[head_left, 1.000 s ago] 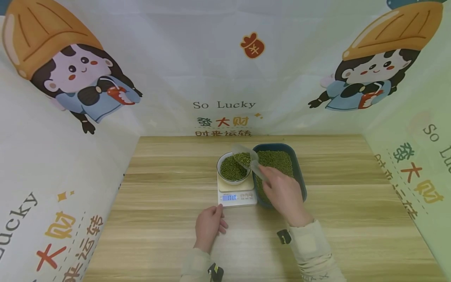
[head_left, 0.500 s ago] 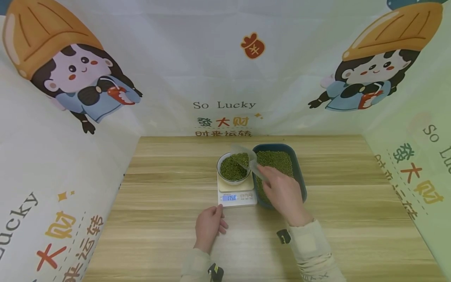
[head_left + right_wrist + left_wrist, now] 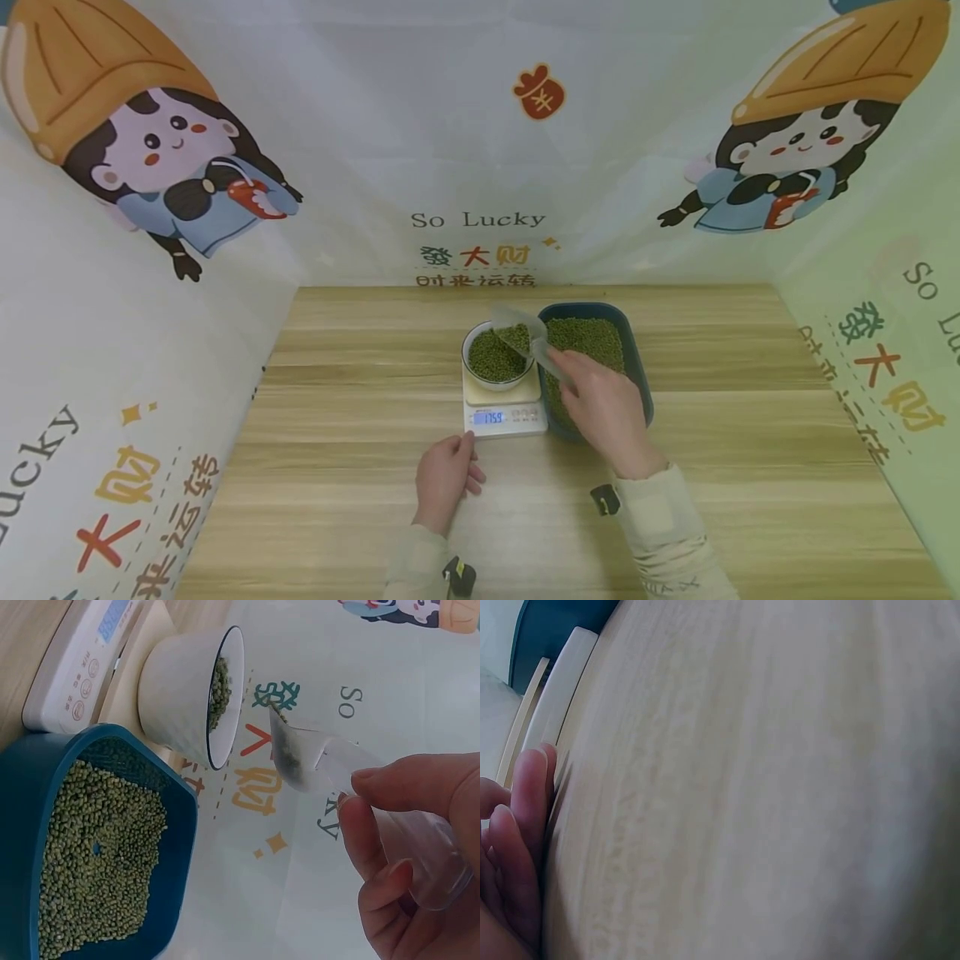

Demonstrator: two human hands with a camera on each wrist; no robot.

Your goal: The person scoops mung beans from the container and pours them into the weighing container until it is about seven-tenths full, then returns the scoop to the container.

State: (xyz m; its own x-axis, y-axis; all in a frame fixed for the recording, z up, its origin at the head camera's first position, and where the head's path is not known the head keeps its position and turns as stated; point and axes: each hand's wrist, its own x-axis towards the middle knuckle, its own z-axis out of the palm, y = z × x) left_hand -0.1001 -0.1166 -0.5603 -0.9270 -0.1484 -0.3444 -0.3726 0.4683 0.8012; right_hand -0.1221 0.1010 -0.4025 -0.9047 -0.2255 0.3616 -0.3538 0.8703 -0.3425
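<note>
My right hand (image 3: 603,408) grips the handle of a clear plastic scoop (image 3: 304,754), thumb on one side and curled fingers on the other. The scoop, with some mung beans in it, is tilted over a white bowl (image 3: 176,694) with a dark rim. Mung beans (image 3: 493,358) fill much of that bowl, which stands on a white kitchen scale (image 3: 504,419). The lit display seems to read 175.9. On the table, just in front of the scale, rests my left hand (image 3: 444,482); its thumb tip is at the scale's front edge and its fingers are loosely bent, holding nothing.
A dark blue tub (image 3: 176,877) of mung beans stands directly right of the scale, partly under my right forearm and hand. The wooden table (image 3: 345,467) is bounded by printed cloth walls (image 3: 360,167) at the back and both sides.
The scale's reading has risen from about 171 through 175.0 to about 175.9. The scoop has shifted slightly left and holds fewer beans. My left hand stays in place.
</note>
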